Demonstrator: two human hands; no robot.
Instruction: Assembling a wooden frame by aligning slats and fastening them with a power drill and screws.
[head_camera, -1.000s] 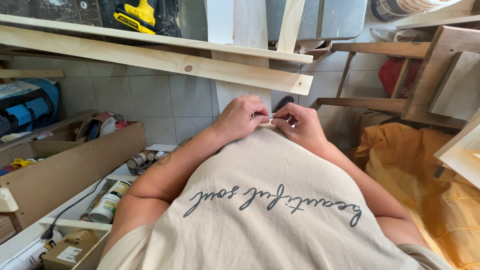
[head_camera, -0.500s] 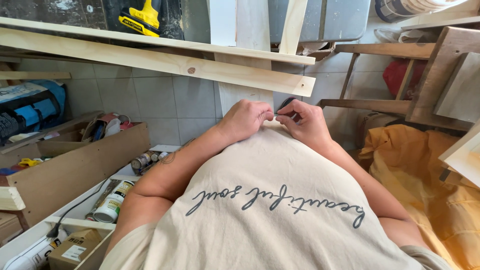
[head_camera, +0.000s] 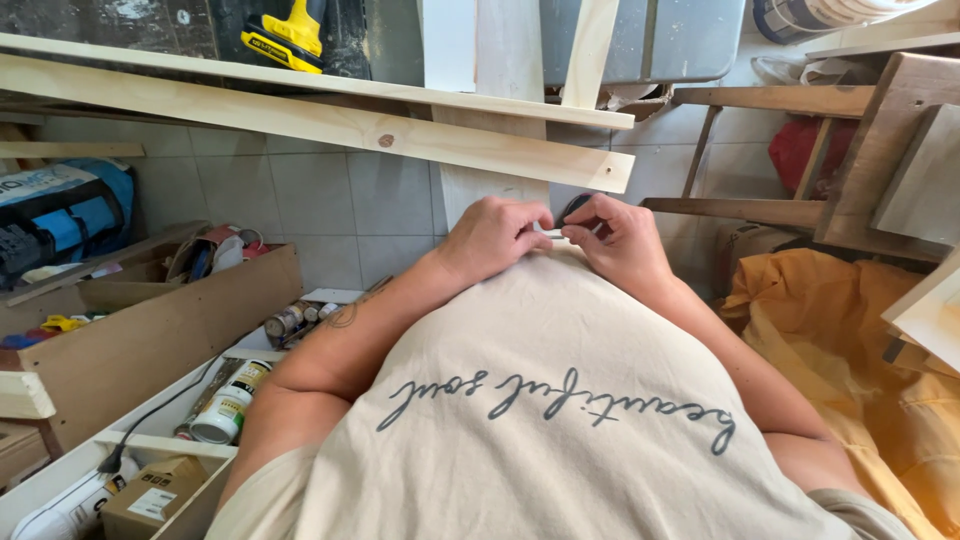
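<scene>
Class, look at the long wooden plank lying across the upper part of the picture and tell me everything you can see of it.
The plank is pale, bare softwood, long and flat, with one dark knot near its middle. It slopes down from upper left to a square-cut end at the right, crossing in front of an upright board. A thinner strip runs just above it. Neither hand touches it.

The shirt (head_camera: 560, 420) is matt beige cloth with dark script. Above it, the plank (head_camera: 300, 120) is pale, bare wood with one knot, its face smooth and unvarnished. Behind the plank, the floor tiles (head_camera: 330, 200) look dull grey ceramic. Right of the shirt, the yellow sheet (head_camera: 850, 340) is crumpled matt cloth.
</scene>
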